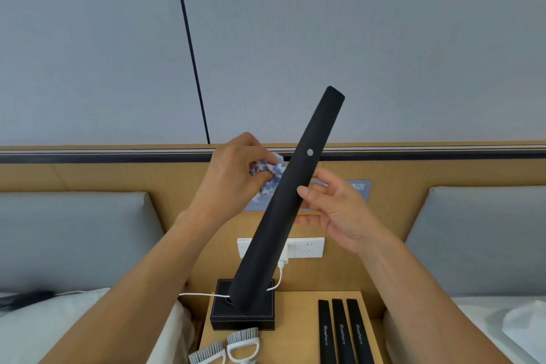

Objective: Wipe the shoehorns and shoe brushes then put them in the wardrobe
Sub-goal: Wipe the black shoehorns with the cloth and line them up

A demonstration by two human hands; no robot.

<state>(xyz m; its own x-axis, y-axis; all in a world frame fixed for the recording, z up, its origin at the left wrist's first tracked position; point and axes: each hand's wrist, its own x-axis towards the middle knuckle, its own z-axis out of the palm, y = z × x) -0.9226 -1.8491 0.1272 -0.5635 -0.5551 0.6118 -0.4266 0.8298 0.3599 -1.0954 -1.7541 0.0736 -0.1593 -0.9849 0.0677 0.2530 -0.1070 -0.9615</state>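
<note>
A long black shoehorn (283,204) is held up at a slant in front of me, its narrow end pointing up and right. My right hand (334,213) holds its middle, thumb on the front and fingers behind. My left hand (233,177) grips a crumpled blue-and-white cloth (273,176) against the shoehorn's left edge. Three more black shoehorns (342,334) printed "Shoehorn" lie side by side on the wooden nightstand (295,328). Two white shoe brushes (233,347) with grey bristles lie at the nightstand's front left.
A black box (218,316) stands at the back of the nightstand, with a white charging cable (204,294) running over it from the wall sockets (307,247). Beds with grey headboards flank the nightstand left (74,239) and right (478,239). A white tissue lies on the right bed (526,331).
</note>
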